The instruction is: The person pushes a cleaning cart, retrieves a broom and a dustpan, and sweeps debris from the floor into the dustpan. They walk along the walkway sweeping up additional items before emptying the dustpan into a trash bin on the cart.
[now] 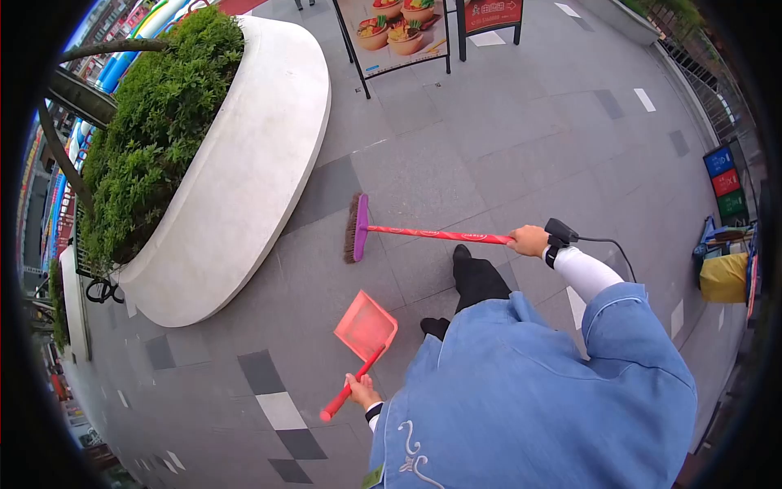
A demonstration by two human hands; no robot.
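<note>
My right hand (529, 240) grips the red handle of a broom (432, 235). Its purple head with brown bristles (355, 228) rests on the grey paving, out to the left of my feet. My left hand (362, 390) holds the red handle of a red dustpan (366, 327), whose pan is tilted just above the ground in front of me. A black device is strapped at my right wrist, with a cable trailing from it. I wear a blue jacket with white sleeves.
A large white curved planter (244, 171) with green shrubs stands at the left. Advertising sign stands (399, 33) are ahead. At the far right are coloured bins (727, 183) and a yellow bag (723, 277). Grey paving tiles lie all around.
</note>
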